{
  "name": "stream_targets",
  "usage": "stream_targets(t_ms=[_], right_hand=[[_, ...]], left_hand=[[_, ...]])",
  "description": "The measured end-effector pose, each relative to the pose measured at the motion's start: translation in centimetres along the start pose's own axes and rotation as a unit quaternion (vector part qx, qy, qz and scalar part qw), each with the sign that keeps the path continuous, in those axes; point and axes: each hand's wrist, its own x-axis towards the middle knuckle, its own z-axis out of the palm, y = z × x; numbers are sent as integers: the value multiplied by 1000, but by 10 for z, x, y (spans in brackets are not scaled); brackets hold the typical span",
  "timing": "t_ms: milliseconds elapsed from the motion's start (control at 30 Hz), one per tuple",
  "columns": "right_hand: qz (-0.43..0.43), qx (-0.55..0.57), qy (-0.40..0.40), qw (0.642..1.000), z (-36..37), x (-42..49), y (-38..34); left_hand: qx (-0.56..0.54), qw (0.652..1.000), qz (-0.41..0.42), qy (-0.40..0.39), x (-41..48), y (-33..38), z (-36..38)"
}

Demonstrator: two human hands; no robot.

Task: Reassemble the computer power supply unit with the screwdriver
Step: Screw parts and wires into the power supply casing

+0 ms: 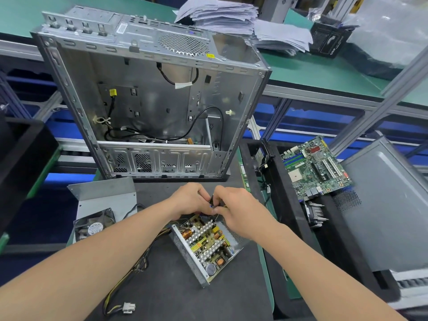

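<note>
The open power supply unit (206, 247) lies on the dark mat, its circuit board with coils and heat sinks exposed. Its metal cover with the fan (97, 228) lies to the left. Both hands meet at the unit's far end. My left hand (190, 200) and my right hand (234, 209) have curled fingers that pinch a small dark part (212, 201) between them; what it is cannot be told. A thin shaft (215, 218) shows below my right hand. The unit's cables run left to a white connector (128, 307).
An empty computer case (150, 100) stands open just behind the hands. A motherboard (315, 167) rests on a black tray at right, beside a grey case panel (382, 205). Paper stacks (231, 17) lie on the green bench behind. A black bin (20, 154) stands at left.
</note>
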Motion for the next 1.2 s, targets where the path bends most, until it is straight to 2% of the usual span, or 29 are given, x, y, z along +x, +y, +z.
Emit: stream_targets(t_ms=[133, 233, 367, 467, 533, 600, 733, 800, 867, 967, 1100, 1200], right_hand=[[-3, 45, 66, 997, -17, -10, -1], [41, 107, 141, 983, -33, -18, 6], [98, 257, 200, 940, -43, -21, 25], [109, 378, 194, 899, -38, -21, 45], [108, 396, 168, 896, -29, -19, 57], [104, 386, 150, 904, -16, -17, 68], [98, 312, 85, 941, 9, -11, 83], [96, 286, 33, 953, 18, -10, 86], [102, 271, 1, 957, 24, -11, 85], [84, 283, -29, 955, 31, -12, 81], [59, 228, -35, 971, 35, -8, 73], [51, 204, -42, 977, 35, -6, 68]], left_hand=[[-15, 1000, -12, -8, -1, -1, -1], [-17, 1000, -6, -5, -1, -2, -3], [-41, 999, 0, 3, -3, 2, -7], [-2, 999, 4, 41, -11, 8, -10], [60, 996, -4, 65, -18, 12, -15], [176, 981, -12, 78, -25, 13, -21], [406, 909, -65, 68, -43, 13, -29], [458, 879, -131, 27, -53, 15, -30], [424, 884, -195, -23, -62, 15, -30], [213, 933, -274, -89, -77, 14, -32], [98, 952, -277, -89, -99, 9, -42], [109, 960, -239, -102, -109, 2, -42]])
